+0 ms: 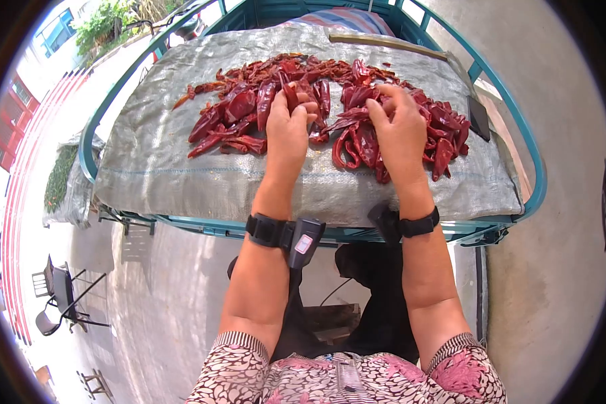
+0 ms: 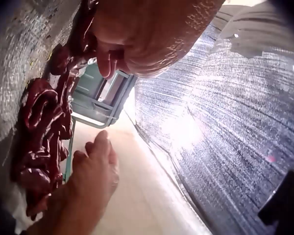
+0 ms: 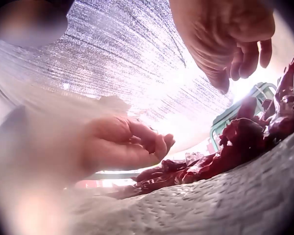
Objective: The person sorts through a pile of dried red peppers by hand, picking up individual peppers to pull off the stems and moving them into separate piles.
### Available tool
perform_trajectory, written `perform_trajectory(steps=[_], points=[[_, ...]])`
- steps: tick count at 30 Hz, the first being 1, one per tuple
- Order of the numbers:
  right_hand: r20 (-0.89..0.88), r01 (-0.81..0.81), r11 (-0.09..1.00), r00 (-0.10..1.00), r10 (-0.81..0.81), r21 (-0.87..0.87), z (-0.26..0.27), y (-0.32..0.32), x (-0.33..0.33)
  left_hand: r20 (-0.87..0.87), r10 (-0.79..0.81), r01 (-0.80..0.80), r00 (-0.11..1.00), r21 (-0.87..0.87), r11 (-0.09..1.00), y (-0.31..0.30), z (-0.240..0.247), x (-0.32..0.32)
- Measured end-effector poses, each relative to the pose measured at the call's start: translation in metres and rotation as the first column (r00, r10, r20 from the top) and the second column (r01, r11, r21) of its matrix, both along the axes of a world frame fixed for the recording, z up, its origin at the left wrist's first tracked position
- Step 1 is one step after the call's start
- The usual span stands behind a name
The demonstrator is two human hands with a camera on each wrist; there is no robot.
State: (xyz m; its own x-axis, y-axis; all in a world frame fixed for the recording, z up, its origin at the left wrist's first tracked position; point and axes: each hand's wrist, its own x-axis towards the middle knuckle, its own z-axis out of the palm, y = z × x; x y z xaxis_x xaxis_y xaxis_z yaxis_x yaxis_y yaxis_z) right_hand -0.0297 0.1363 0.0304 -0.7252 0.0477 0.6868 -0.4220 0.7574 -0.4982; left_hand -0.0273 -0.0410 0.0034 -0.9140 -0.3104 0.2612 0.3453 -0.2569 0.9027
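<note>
- Left grip (image 1: 288, 135): over the near middle of the pile, fingers curled toward the thumb. A pepper shows at the fingertips; I cannot tell whether I pinch it or it lies behind them.
- Right grip (image 1: 400, 131): above the right part of the pile, fingers loosely bent, thumb and fingers apart. I see nothing held in it.
- Dried red peppers (image 1: 239, 108): spread over the middle and right of the sheet, beneath and around both of my hands. Large glossy pods lie nearest me; smaller, shrivelled pods lie along the far side.
- Woven grey sheet (image 1: 229, 185): laid under the peppers, on a teal-railed cart (image 1: 87, 155).
- Wooden strip (image 1: 387, 46): on the sheet, beyond the peppers.
- Dark flat object (image 1: 478, 118): at the right edge of the sheet, near the peppers.
- Striped cloth (image 1: 347, 19): in the cart, past the sheet's far edge.
- Wrist straps (image 1: 268, 230): one on each of my forearms, each with a black unit.
</note>
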Motion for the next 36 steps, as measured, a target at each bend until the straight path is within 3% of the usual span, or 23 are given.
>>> perform_trajectory(steps=[1,3,4,6,8,9,12,13,16,17,20,26,29,32,33,36], points=[[0.141,-0.140,0.977,0.976,0.164,-0.162,0.005,-0.006,0.004,-0.027,-0.008,0.005,1.000,-0.127,0.992,0.003,-0.001,0.003],[0.104,-0.253,0.961,0.959,0.265,-0.115,0.000,-0.016,0.007,-0.075,0.010,-0.043,0.997,-0.449,0.892,0.011,-0.004,0.005],[0.038,-0.301,0.951,0.952,0.304,-0.071,-0.006,-0.019,0.005,-0.203,0.128,-0.237,0.971,-0.717,0.655,0.016,-0.008,0.009],[0.060,-0.388,0.905,0.913,0.403,-0.175,-0.011,-0.022,0.004,-0.307,0.119,-0.294,0.944,-0.621,0.726,0.026,-0.010,0.012],[0.103,-0.436,0.841,0.866,0.489,-0.322,-0.010,-0.023,0.004,-0.340,0.161,-0.353,0.926,-0.637,0.685,0.027,-0.006,0.016],[0.133,-0.382,0.852,0.882,0.452,-0.359,-0.010,-0.022,0.003,-0.357,0.182,-0.382,0.916,-0.643,0.664,0.028,-0.003,0.018],[0.079,-0.090,0.981,0.991,0.105,-0.172,-0.008,-0.011,-0.001,-0.239,0.398,-0.386,0.886,-0.855,0.346,0.019,-0.005,0.019],[0.067,0.025,0.992,0.998,-0.017,-0.121,-0.009,-0.007,-0.003,-0.215,0.408,-0.363,0.887,-0.871,0.331,0.019,-0.008,0.017],[-0.086,0.187,0.982,0.979,-0.187,-0.011,-0.013,-0.002,-0.007,-0.309,0.366,-0.406,0.878,-0.885,0.226,0.023,-0.017,0.014],[-0.025,0.121,0.991,0.992,-0.122,-0.064,-0.013,-0.001,-0.006,-0.335,0.351,-0.418,0.874,-0.888,0.193,0.024,-0.019,0.011],[-0.056,0.068,0.998,0.996,-0.068,0.008,-0.017,0.000,-0.005,-0.293,0.323,-0.352,0.900,-0.925,0.142,0.027,-0.021,0.006],[-0.065,0.036,0.999,0.997,-0.037,-0.016,-0.017,-0.001,-0.004,-0.225,0.447,-0.394,0.866,-0.857,0.332,0.026,-0.026,-0.002],[-0.084,0.012,0.999,0.996,-0.015,-0.035,-0.018,-0.001,-0.004,-0.163,0.466,-0.411,0.870,-0.763,0.500,0.021,-0.027,-0.007],[-0.109,-0.014,0.999,0.994,0.009,-0.046,-0.017,-0.002,-0.004,-0.095,0.482,-0.386,0.871,-0.739,0.552,0.019,-0.016,-0.003],[-0.117,-0.023,0.999,0.993,0.017,-0.049,-0.016,-0.003,-0.003,-0.210,0.517,-0.487,0.830,-0.726,0.486,0.020,-0.014,-0.002],[0.036,-0.151,0.957,0.986,0.164,-0.247,-0.007,-0.008,0.002,-0.482,0.335,-0.586,0.809,-0.697,0.413,0.016,-0.008,0.006]])
